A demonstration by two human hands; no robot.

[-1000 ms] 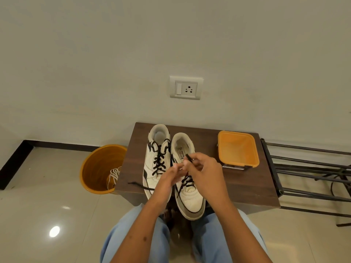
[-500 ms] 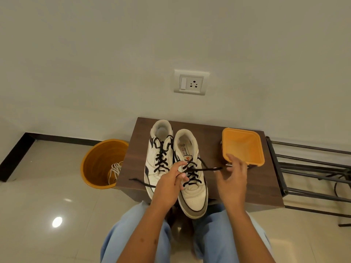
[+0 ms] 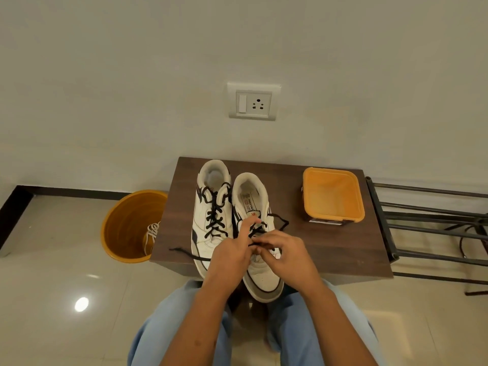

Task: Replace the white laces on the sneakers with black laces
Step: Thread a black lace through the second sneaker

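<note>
On the table [image 3: 330, 249], the right sneaker [image 3: 260, 276] overhangs the near edge and could be tipped off by a hard pull; free room is seen to its right. Its black lace [image 3: 281, 223] is pinched by both hands, left [image 3: 232, 256] and right [image 3: 284, 256]; an eyelet could be skipped.

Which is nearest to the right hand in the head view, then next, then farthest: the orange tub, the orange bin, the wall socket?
From the right hand:
1. Orange tub, on the table's far right, up and right of the hand.
2. Orange bin, on the floor left of the table, past the sneakers.
3. Wall socket, on the wall above the table.
</note>
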